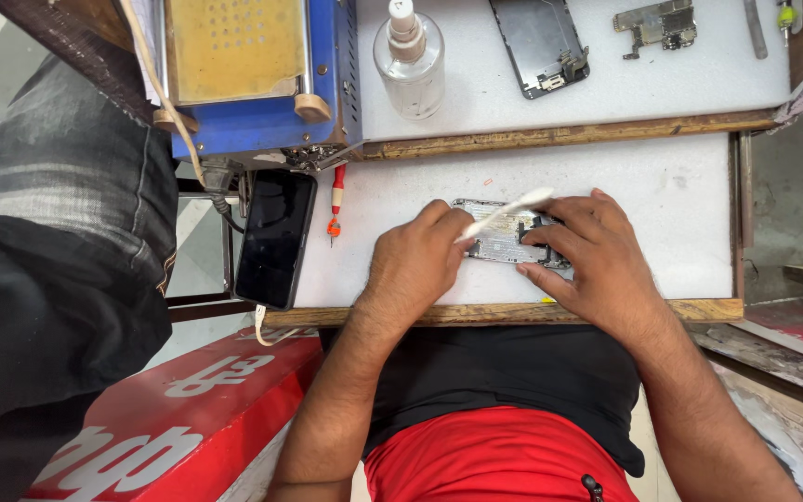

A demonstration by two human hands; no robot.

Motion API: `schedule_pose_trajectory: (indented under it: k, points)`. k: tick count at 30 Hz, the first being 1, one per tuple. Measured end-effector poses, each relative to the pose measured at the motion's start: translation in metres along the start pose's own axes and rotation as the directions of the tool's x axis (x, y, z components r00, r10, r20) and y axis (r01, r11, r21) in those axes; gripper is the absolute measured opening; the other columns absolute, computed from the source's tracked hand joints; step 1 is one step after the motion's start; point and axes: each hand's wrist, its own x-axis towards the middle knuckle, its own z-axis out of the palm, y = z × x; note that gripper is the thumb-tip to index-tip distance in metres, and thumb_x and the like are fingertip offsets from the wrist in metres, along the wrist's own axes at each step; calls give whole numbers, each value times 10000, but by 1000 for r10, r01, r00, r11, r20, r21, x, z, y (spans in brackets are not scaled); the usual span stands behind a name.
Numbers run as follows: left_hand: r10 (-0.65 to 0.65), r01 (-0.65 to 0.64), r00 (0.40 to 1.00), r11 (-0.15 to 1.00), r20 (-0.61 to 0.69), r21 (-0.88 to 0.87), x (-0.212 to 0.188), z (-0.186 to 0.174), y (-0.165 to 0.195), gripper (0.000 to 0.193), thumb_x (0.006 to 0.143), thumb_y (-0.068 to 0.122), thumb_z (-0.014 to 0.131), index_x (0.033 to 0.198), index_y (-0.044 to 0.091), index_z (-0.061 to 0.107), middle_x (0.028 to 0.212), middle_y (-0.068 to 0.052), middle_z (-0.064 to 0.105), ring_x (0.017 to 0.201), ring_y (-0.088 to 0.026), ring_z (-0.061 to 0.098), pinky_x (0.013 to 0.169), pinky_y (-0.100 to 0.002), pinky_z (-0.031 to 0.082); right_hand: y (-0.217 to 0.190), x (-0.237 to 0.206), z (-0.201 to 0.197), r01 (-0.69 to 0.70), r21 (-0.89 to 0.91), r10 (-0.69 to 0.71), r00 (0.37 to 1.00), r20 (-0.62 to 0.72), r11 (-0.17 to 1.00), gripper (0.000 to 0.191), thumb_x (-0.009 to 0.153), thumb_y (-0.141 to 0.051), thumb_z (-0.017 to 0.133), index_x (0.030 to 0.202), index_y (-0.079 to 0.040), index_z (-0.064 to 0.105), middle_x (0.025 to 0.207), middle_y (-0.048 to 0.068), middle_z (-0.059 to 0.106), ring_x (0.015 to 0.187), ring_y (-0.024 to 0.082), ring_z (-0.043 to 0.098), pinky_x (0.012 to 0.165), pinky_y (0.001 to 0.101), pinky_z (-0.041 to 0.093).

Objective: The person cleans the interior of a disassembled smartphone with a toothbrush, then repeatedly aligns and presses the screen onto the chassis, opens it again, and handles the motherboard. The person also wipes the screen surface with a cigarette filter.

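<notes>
An opened phone body (506, 240) with bare metal insides lies on the lower white foam mat (680, 204). My left hand (415, 260) rests at its left end and holds a thin white stick-like tool (504, 213) that slants up to the right over the phone. My right hand (587, 256) presses down on the phone's right end with spread fingers, covering that part.
A black phone (275, 238) lies at the mat's left edge beside a small red screwdriver (335, 203). On the upper shelf stand a blue machine (257, 74), a clear pump bottle (410, 60), a phone screen (540, 45) and a circuit board (657, 26). Another person's dark trouser leg (48, 242) is at left.
</notes>
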Motion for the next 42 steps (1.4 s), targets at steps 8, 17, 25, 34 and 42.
schedule_pose_trajectory:
  k: [8, 17, 25, 34, 42]
  points:
    - [-19, -52, 965, 963, -260, -264, -17, -18, 9, 435, 1036, 125, 627, 1456, 56, 537, 1056, -138, 695, 838, -275, 736, 703, -385, 616, -5, -1, -5, 26, -13, -26, 999, -34, 1000, 333, 807, -323, 819, 1055, -123, 723, 1359, 82, 649, 1277, 286, 572, 1174, 615, 366]
    - [-154, 164, 976, 985, -151, 57, -73, -26, 14, 540, 947, 32, 630, 1468, 157, 561, 1019, -104, 640, 713, -248, 699, 625, -379, 607, -11, -5, -6, 14, -91, -16, 1000, -24, 996, 430, 856, -352, 769, 1209, -115, 705, 1400, 92, 636, 1274, 304, 573, 1152, 603, 404]
    - [-169, 187, 980, 965, -107, 185, -68, -45, 25, 626, 883, 16, 657, 1471, 218, 585, 964, -104, 595, 705, -273, 670, 631, -401, 589, -20, 4, -3, 34, -131, -38, 999, -29, 991, 475, 870, -377, 747, 1284, -151, 698, 1416, 77, 636, 1277, 292, 578, 1152, 589, 416]
    - [-257, 262, 965, 949, -47, 175, -65, -38, 34, 639, 854, 31, 661, 1456, 239, 602, 889, -115, 588, 669, -291, 658, 604, -422, 578, -16, 5, 0, 70, -132, -76, 997, -35, 989, 470, 845, -355, 769, 1259, -143, 703, 1403, 82, 638, 1232, 300, 586, 1120, 556, 449]
    - [-248, 259, 964, 958, -97, 123, -70, -35, 22, 626, 865, 20, 647, 1447, 247, 604, 904, -116, 610, 667, -294, 663, 591, -420, 576, -16, 9, 3, 84, -145, -88, 996, -20, 986, 487, 837, -351, 774, 1254, -111, 694, 1390, 105, 640, 1210, 306, 599, 1109, 485, 458]
